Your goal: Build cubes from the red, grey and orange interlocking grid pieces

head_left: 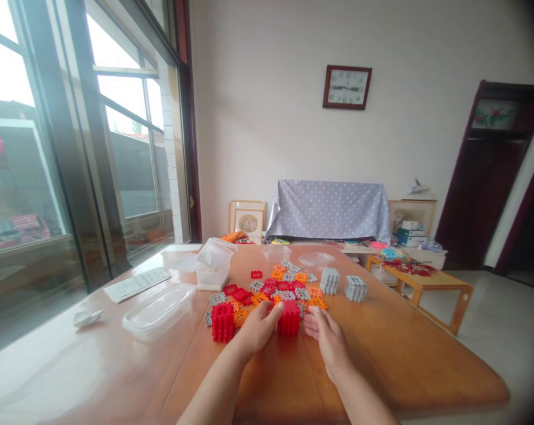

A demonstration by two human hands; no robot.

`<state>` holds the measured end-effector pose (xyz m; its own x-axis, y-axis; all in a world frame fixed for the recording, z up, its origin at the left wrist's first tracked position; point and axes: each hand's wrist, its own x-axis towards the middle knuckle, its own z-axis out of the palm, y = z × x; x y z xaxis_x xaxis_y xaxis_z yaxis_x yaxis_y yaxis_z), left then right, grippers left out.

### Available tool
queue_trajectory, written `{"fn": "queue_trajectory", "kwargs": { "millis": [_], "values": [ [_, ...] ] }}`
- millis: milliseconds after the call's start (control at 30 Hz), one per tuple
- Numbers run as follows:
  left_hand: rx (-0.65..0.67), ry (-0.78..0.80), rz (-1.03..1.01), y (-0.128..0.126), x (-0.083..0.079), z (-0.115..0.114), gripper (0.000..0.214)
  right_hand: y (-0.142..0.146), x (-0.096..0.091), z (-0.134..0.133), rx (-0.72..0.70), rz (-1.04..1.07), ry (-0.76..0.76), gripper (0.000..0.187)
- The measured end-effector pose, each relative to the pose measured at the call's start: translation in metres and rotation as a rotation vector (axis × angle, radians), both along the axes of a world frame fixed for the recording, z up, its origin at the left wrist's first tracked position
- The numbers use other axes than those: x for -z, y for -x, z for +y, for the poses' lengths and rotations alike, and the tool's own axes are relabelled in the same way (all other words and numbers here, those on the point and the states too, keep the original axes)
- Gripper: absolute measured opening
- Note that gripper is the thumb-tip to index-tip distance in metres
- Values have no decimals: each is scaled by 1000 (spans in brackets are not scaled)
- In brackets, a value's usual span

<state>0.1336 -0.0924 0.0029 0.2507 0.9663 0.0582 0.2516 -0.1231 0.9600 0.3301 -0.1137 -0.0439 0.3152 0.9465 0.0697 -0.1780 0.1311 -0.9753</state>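
Both hands, left hand [258, 329] and right hand [326, 339], fingers clasping ridged red plastic cube [289, 319].

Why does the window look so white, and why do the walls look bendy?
Head view: daylight overexposes the window, and its glare shines on the table. The wide lens bends the window frames and darkens the right corners. Both hands, left hand and right hand, at the red block, look fairly sharp.

Left hand [257, 330] and right hand [328, 337] flank red block cube [289, 319] on wooden table [382, 354]. Second red cube [222, 322] lies left. Loose plastic tiles [279, 289] behind; two grey stacks [342, 284] further right. Clear lid [158, 310] far left, apparently upturned.
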Motion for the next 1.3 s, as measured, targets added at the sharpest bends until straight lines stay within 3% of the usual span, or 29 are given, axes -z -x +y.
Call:
{"fn": "queue_trajectory", "kwargs": {
  "millis": [167, 333, 467, 733, 1300],
  "values": [
    [-102, -76, 65, 2, 4, -20, 71, -1, 1, 0, 1, 2, -22, 61],
    [-122, -168, 67, 0, 24, -29, 55, -2, 3, -1, -12, 34, -34, 63],
    [-99, -216, 53, -2, 42, -28, 48, -2, 2, 0, -2, 82, -35, 65],
    [-81, -225, 95, -2, 58, -12, 67, 1, -8, -5, 27, 71, -46, 61],
    [-27, -137, 125, -8, 41, -11, 91, -4, 2, 3, 3, 110, -20, 64]
  ]
}}
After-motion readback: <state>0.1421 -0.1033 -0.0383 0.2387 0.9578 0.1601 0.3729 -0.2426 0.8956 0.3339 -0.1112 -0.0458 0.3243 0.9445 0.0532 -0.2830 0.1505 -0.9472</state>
